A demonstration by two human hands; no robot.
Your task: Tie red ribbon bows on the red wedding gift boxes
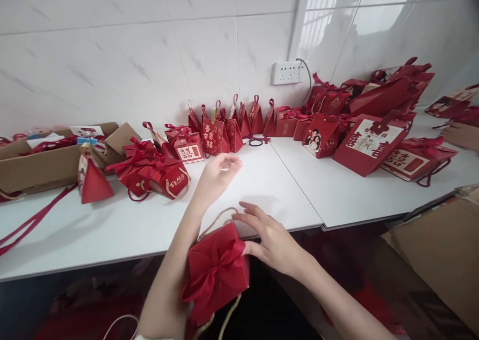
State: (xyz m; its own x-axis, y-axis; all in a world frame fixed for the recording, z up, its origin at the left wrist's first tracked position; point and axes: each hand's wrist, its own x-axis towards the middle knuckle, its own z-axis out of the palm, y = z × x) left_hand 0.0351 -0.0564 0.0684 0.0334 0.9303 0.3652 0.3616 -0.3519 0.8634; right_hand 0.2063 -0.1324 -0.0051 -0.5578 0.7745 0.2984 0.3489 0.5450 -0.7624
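Observation:
A red gift box [217, 272] with a satin ribbon bow [219, 265] and twisted cord handles [217, 222] is in front of me at the table's near edge, against my left forearm. My left hand [220, 174] is raised over the white table beyond the box, fingers loosely curved, with nothing visible in it. My right hand [271, 237] is at the box's right side, fingers spread. Its thumb meets the end of the bow, and its fingertips are close to the cord; whether they touch it is unclear. What supports the box underneath is hidden.
Red gift boxes [217, 135] line the tiled wall, with more piled at right [377, 140]. At left are a cardboard carton [37, 165] and a red cone-shaped box [95, 180]. A black ring [256, 142] lies mid-table. Another person's hand [462, 135] shows at far right.

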